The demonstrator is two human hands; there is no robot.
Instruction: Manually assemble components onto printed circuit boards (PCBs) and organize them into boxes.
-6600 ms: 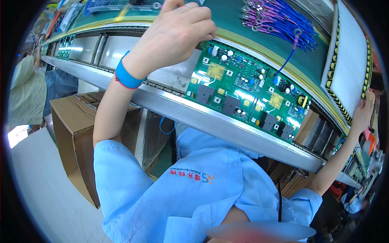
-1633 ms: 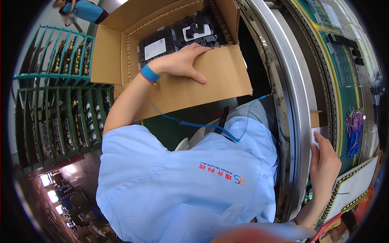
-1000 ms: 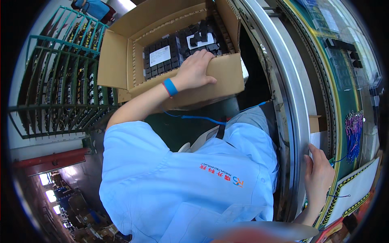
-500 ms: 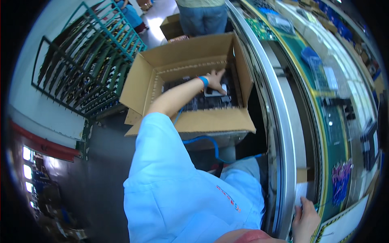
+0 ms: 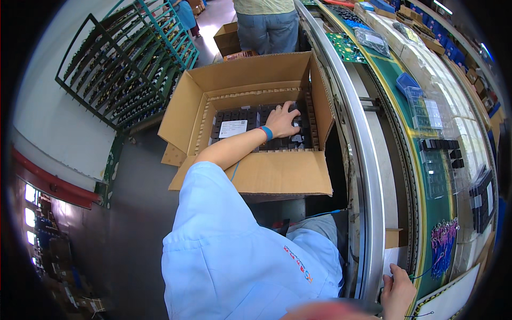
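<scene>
My left hand [image 5: 282, 121] reaches into a large open cardboard box [image 5: 256, 176], fingers spread over black parts [image 5: 242, 116] packed inside it. Its fingertips rest on or just over the parts at the box's right half, and the palm hides what lies under it. A blue band circles that wrist. Beside the hand, a white printed label [image 5: 233, 128] lies on the black parts. Low on the right, my right hand [image 5: 397, 292] is at the inner edge of the bench, fingers curled. Thin dark wires show near it; what its fingers hold is hidden.
A metal rail [image 5: 368, 176] runs along the box's right. Beyond it lie a green board [image 5: 345, 48], clear plastic trays [image 5: 425, 112] and a bundle of purple-and-blue wires [image 5: 444, 248]. Green racks [image 5: 122, 69] stand at left. Ahead stands another person [image 5: 268, 29].
My left hand has settled lower among the black parts, its fingers now bent downward. The white label left of it has come into sight. The right hand has barely moved.
</scene>
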